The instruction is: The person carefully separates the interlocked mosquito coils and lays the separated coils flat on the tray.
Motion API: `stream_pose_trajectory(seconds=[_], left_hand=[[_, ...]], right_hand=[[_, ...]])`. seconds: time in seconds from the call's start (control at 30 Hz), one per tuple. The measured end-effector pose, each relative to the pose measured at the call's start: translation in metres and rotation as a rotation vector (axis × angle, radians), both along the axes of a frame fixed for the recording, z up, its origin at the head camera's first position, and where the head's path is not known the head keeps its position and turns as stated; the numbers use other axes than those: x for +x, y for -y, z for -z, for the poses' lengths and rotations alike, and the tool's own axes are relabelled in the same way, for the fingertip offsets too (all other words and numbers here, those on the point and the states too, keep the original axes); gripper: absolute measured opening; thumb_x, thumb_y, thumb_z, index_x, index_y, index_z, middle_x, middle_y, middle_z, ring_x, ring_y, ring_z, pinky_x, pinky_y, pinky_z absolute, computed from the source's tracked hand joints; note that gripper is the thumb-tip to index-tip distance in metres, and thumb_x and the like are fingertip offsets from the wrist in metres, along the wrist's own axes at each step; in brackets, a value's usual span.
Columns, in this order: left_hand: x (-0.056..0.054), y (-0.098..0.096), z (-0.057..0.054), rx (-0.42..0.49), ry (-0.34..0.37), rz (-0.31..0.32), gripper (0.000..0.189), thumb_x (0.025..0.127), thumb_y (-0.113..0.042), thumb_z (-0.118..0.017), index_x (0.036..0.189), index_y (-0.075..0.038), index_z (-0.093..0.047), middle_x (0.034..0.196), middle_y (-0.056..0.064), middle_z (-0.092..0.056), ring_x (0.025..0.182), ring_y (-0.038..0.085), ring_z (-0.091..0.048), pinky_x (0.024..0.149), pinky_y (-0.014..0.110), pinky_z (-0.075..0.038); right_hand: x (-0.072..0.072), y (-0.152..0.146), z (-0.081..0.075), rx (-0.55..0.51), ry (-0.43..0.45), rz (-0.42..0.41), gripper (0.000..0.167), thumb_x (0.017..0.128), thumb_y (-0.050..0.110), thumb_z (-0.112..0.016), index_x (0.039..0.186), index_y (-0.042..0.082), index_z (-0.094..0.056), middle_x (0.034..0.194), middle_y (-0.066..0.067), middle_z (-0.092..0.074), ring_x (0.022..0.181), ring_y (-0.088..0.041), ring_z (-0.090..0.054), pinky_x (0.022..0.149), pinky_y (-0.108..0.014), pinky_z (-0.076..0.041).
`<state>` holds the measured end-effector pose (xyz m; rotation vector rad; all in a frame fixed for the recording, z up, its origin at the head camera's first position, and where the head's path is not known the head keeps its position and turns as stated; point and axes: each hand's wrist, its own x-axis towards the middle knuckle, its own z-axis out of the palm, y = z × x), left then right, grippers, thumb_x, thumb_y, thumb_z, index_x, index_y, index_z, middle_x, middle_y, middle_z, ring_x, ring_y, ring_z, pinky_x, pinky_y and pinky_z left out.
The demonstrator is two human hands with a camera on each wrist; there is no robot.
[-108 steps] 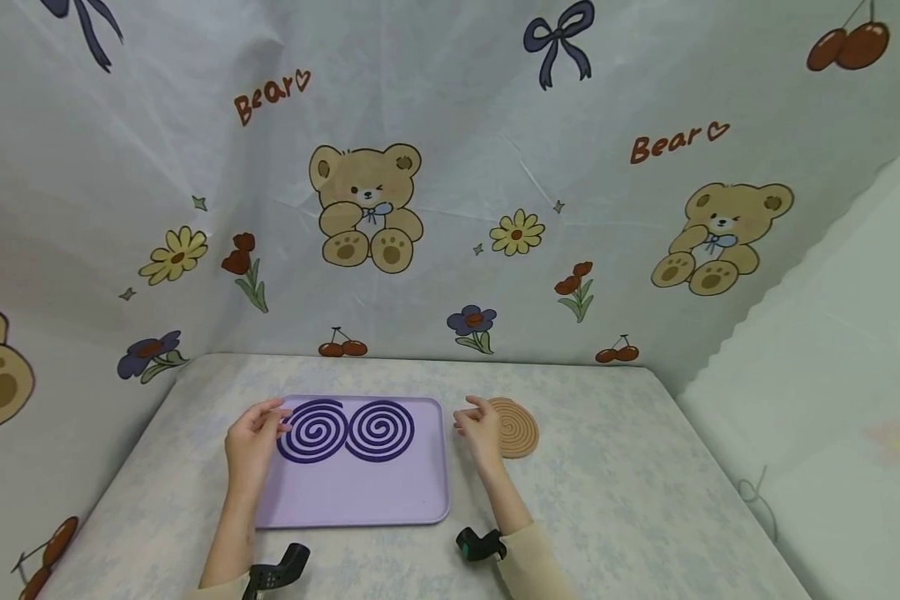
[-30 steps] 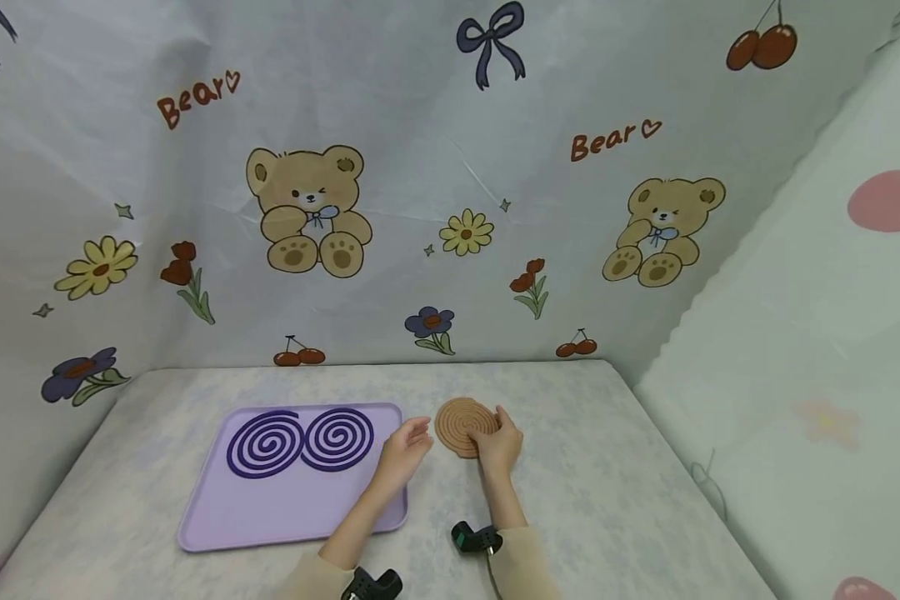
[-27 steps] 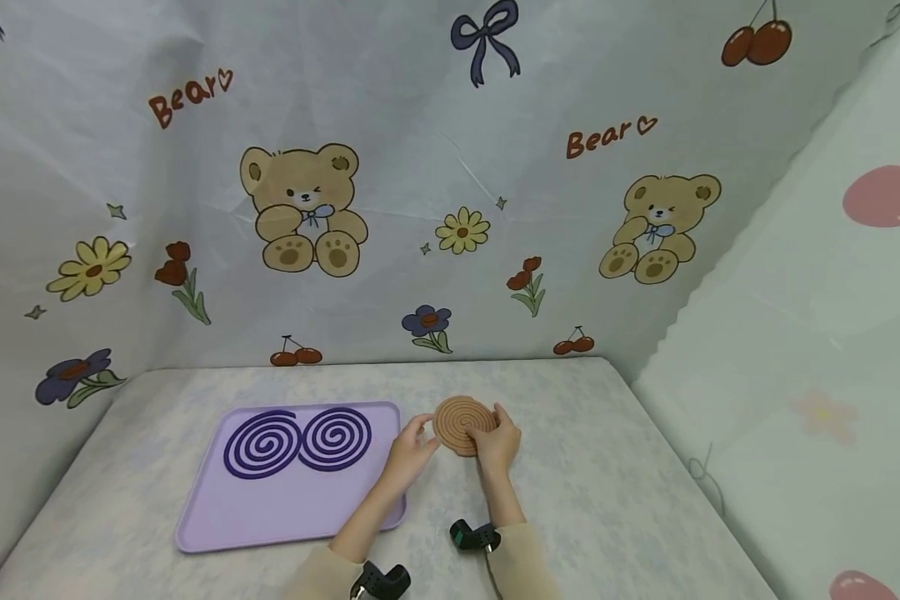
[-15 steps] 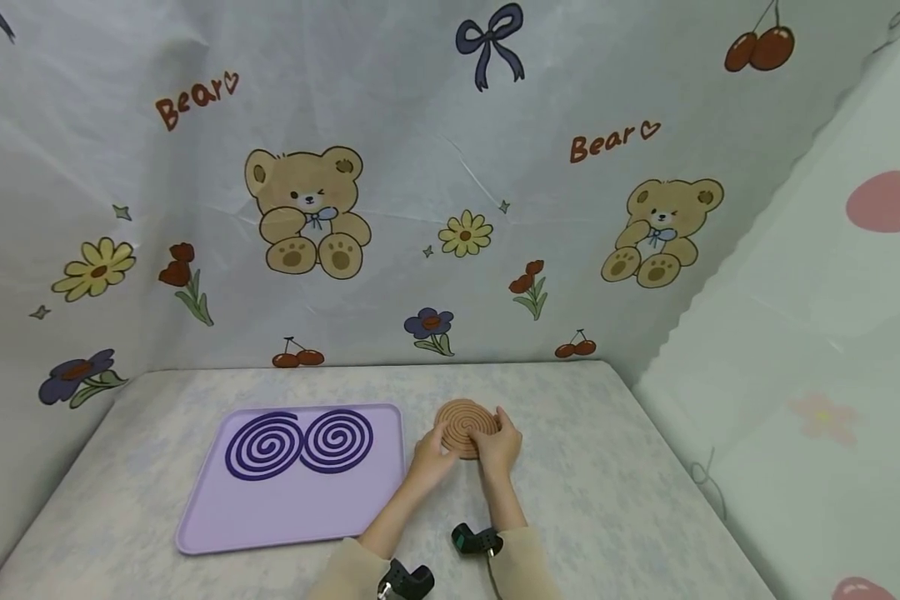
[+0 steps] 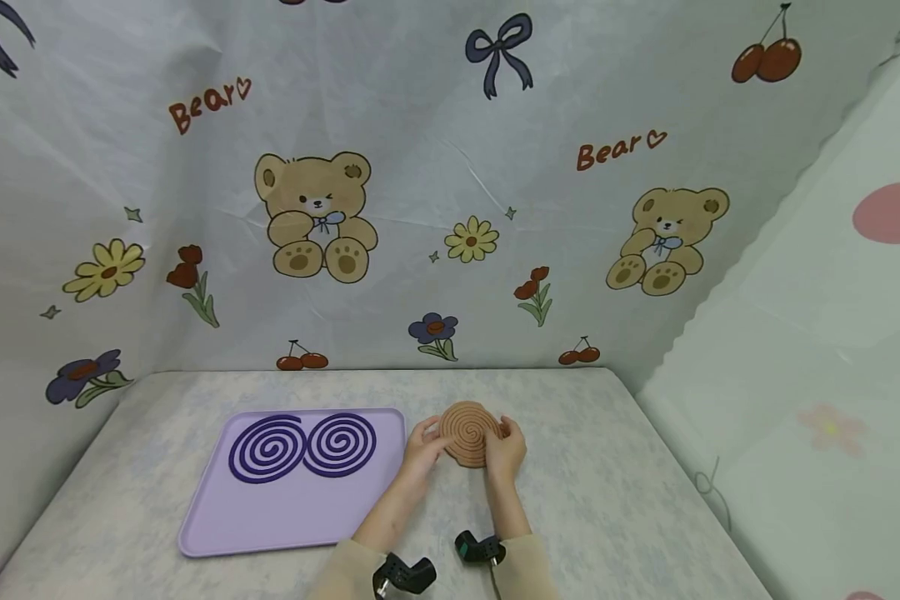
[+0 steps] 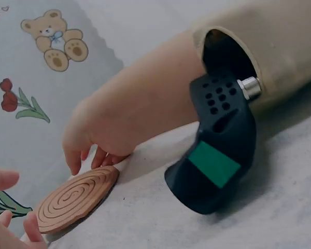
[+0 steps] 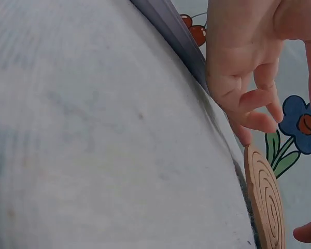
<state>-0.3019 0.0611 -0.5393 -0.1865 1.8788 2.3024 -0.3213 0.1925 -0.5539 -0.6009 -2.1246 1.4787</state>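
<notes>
A brown mosquito coil (image 5: 465, 432), its rings tightly packed, lies on the table between my two hands. From the left, my left hand (image 5: 420, 450) brings its fingertips to the coil's rim, and in the right wrist view one fingertip meets the edge while the thumb hangs apart. My right hand (image 5: 506, 454) curls at the right rim, thumb over the coil's face; its contact is partly hidden. Dark shadow shows beneath the coil in the left wrist view. Two purple mosquito coils (image 5: 270, 448) with wider gaps lie side by side on the lilac tray (image 5: 270, 521).
The pale table (image 5: 607, 500) bears the tray left of centre. A printed cloth (image 5: 420, 125) with bears and flowers hangs behind its back edge. Black camera mounts sit at both wrists (image 5: 480, 547). A thin cord (image 5: 712, 492) hangs beyond the right edge.
Both hands have moved right: the left from the tray to the brown coil, the right around to its right edge. In the last half second, the left fingers have shifted slightly outward.
</notes>
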Motion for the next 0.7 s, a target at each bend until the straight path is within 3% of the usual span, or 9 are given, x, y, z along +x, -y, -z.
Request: stream_pose_trajectory(seconds=[0.17,0.4,0.53,0.7], left_hand=[[0.001,-0.002,0.004,-0.104,-0.097,-0.058,0.060,0.082,0.000,-0.062,0.138,0.007,-0.040,0.127,0.026,-0.050,0.113,0.034,-0.051,0.098,0.044,-0.045],[0.001,-0.006,0.012,-0.290,-0.303,-0.110,0.048,0.081,0.002,-0.068,0.127,0.005,-0.053,0.114,0.022,-0.053,0.101,0.036,-0.064,0.084,0.033,-0.057],[0.003,-0.002,0.011,-0.305,-0.351,-0.151,0.041,0.081,0.004,-0.068,0.121,0.003,-0.059,0.111,0.021,-0.056,0.095,0.033,-0.067,0.081,0.029,-0.057],[0.003,0.007,0.008,-0.236,-0.325,-0.228,0.038,0.078,0.006,-0.068,0.115,-0.002,-0.064,0.110,0.019,-0.063,0.086,0.029,-0.069,0.066,0.019,-0.054]], right_hand=[[-0.001,-0.002,-0.001,-0.009,-0.013,0.023,0.038,0.080,0.000,-0.067,0.116,-0.007,-0.061,0.109,-0.027,-0.063,0.102,-0.039,-0.061,0.089,-0.049,-0.052],[-0.004,-0.006,-0.001,-0.053,-0.039,0.048,0.034,0.076,-0.008,-0.069,0.110,-0.006,-0.065,0.097,-0.023,-0.063,0.092,-0.036,-0.067,0.076,-0.041,-0.058],[-0.006,-0.010,-0.003,-0.131,-0.046,0.044,0.032,0.075,-0.010,-0.067,0.106,-0.005,-0.067,0.092,-0.019,-0.064,0.082,-0.025,-0.067,0.067,-0.025,-0.055],[-0.007,-0.011,-0.010,-0.290,-0.075,0.016,0.036,0.074,-0.012,-0.069,0.109,-0.010,-0.064,0.080,-0.008,-0.063,0.067,-0.004,-0.057,0.057,-0.010,-0.047]])
